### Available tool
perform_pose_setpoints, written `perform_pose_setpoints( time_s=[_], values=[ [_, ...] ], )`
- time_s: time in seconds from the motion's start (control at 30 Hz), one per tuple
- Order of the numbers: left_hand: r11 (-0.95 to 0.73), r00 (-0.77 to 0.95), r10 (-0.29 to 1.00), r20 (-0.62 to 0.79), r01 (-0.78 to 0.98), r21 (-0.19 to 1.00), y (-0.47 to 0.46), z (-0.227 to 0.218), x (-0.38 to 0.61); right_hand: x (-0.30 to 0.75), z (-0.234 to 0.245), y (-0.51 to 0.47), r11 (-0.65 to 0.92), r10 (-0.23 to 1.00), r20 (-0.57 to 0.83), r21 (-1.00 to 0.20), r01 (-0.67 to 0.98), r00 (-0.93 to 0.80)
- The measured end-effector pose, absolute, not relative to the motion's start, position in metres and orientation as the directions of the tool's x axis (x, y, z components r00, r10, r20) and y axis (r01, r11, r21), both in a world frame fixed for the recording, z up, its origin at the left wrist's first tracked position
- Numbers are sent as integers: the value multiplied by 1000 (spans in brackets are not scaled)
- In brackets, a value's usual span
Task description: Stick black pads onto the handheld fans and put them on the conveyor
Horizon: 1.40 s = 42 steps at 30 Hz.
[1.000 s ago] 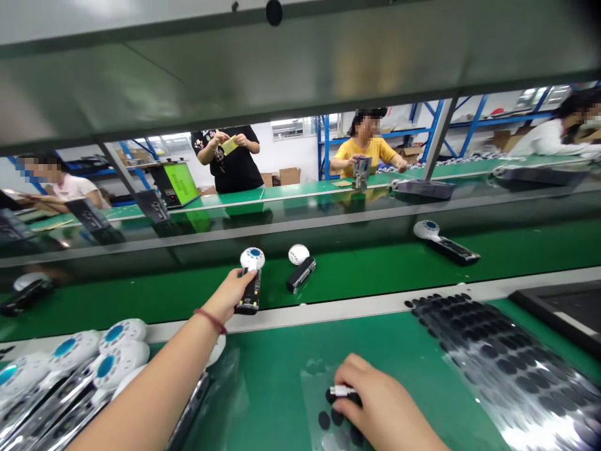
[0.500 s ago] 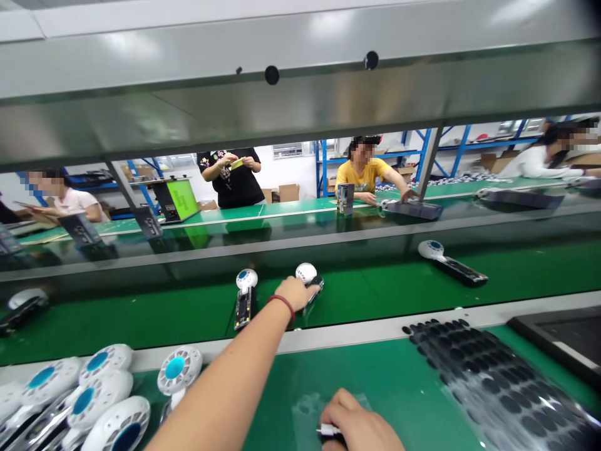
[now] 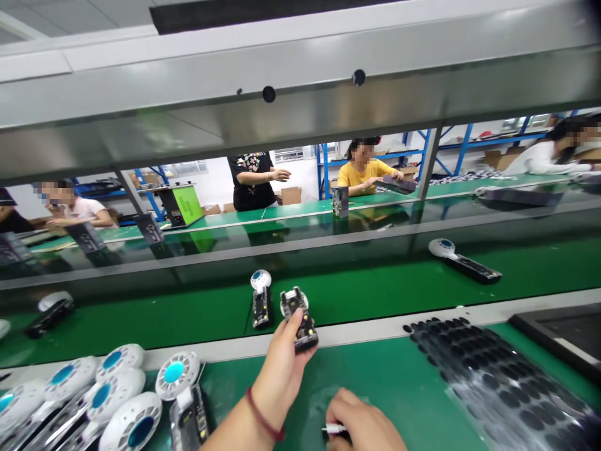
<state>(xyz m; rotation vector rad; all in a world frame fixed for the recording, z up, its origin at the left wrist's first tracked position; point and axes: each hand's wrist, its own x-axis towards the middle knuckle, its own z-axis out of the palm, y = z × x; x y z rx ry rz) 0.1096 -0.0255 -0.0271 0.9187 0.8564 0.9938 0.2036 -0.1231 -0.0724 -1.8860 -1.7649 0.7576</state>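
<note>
My left hand (image 3: 287, 351), with a dark red band at the wrist, is closed around a small handheld fan (image 3: 306, 329). The fan's black handle is open and its circuit board faces up; most of its white head is hidden behind the handle. Low in the view, my right hand (image 3: 364, 423) pinches a cable plug (image 3: 334, 429) with a white body and a metal tip. Its cable is mostly hidden by the fingers. Just beyond my left hand, another fan (image 3: 261, 300) lies on the green conveyor belt (image 3: 366, 285), handle toward me.
White fans (image 3: 117, 394) are heaped at the lower left, beside a single open-handled fan (image 3: 188, 413). A sheet of black round stickers (image 3: 498, 376) and a black tray (image 3: 563, 338) lie right. Across the line, a co-worker in yellow (image 3: 366, 175) handles a box.
My left hand has picked the fan up off the belt and drawn it back toward me, turned board side up. My right hand stays low, still pinching the plug.
</note>
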Motion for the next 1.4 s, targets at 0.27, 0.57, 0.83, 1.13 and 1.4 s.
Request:
perform_pose_setpoints(
  time_s=[0.27,0.57,0.83,1.13,1.4],
  values=[
    [396,277,913,-300,-418,817,-83,-39,70,227,-59,-121,-114,989,-53,-867,485,138],
    [465,648,723,-240,-198,863,-113,-81,73,218,-18,-141,-22,999,-5,-947,321,54],
    [457,667,692,-276,-110,882,-113,-79,73,207,-25,-147,-33,996,26,-804,594,90],
    [420,650,706,-282,-63,905,-115,-69,76,206,-19,-148,-65,997,-24,-718,693,69],
    [433,582,748,-318,-66,899,-118,-64,79,210,-15,-150,68,997,68,-705,706,-29]
  ],
)
